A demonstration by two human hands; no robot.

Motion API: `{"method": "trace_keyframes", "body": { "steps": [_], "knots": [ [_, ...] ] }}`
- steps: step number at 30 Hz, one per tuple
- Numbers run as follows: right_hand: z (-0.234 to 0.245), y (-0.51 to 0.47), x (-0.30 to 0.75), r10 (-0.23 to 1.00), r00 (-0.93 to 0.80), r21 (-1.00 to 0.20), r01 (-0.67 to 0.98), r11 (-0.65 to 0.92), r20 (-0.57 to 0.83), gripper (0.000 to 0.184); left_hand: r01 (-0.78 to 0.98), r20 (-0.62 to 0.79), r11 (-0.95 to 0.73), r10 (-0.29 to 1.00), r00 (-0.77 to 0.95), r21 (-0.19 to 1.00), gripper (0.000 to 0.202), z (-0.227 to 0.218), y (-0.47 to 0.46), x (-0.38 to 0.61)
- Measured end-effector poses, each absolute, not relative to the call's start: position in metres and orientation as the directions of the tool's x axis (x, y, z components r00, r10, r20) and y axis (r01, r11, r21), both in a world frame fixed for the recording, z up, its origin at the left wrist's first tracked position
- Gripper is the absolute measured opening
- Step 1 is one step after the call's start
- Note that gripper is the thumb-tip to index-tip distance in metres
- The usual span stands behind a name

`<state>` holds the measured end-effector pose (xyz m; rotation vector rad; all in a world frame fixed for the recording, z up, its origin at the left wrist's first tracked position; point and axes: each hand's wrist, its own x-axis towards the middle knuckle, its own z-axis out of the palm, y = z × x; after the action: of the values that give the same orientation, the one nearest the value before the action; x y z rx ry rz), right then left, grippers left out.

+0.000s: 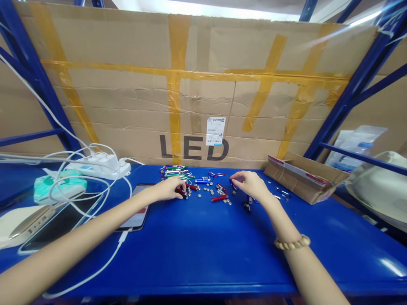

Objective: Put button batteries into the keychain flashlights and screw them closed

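Left hand touches a red flashlight; cardboard box hides its contents.

1. Hands: two, the left hand and the right hand.
2. Bead bracelet: just one.
3. Keychain flashlights: a bunched pile, way too tangled for an exact count. Two loose ones stand out, a red flashlight and a blue flashlight.
4. Button cells: a scatter, too tiny to count.
5. Flat screens: two, a phone and a bigger dark screen.
6. Power strip: one.
7. Small cardboard box: one.
8. Tissue pack: one.
9. Big cardboard sheet: one, with one white label.
10. Blue surface: one.
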<state>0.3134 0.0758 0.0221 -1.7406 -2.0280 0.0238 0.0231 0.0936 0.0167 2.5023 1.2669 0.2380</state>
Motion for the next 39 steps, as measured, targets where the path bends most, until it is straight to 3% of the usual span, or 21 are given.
{"method": "trace_keyframes", "body": {
  "steps": [5,12,20,29,34,39],
  "knots": [
    [0.016,0.076,0.300,0.894,-0.268,-0.245,0.898,0.367,0.359,0.023,0.761,-0.018,-0.488,0.837,0.547,0.428,0.016,0.012,0.102,0.017],
    [0.003,0.077,0.281,0.841,-0.452,-0.180,0.838,0.515,0.299,0.018,0.799,0.034,-0.486,0.860,0.508,0.353,0.015,0.002,0.109,0.010],
    [-0.004,0.078,0.272,0.896,-0.354,-0.215,0.885,0.414,0.268,0.021,0.733,0.212,-0.500,0.864,0.457,0.462,0.016,0.021,0.082,0.015],
    [-0.009,0.082,0.267,0.931,-0.280,-0.317,0.883,0.346,0.235,0.016,0.485,0.074,-0.491,0.754,0.653,0.724,0.017,0.020,0.043,0.013],
    [-0.014,0.087,0.269,0.946,-0.239,-0.360,0.881,0.307,0.221,0.014,0.462,0.064,-0.481,0.741,0.669,0.745,0.011,0.020,0.041,0.006],
    [-0.015,0.088,0.267,0.948,-0.248,-0.394,0.865,0.310,0.202,0.009,0.393,0.156,-0.535,0.717,0.679,0.748,0.002,0.021,0.030,0.000]
  ]
}}
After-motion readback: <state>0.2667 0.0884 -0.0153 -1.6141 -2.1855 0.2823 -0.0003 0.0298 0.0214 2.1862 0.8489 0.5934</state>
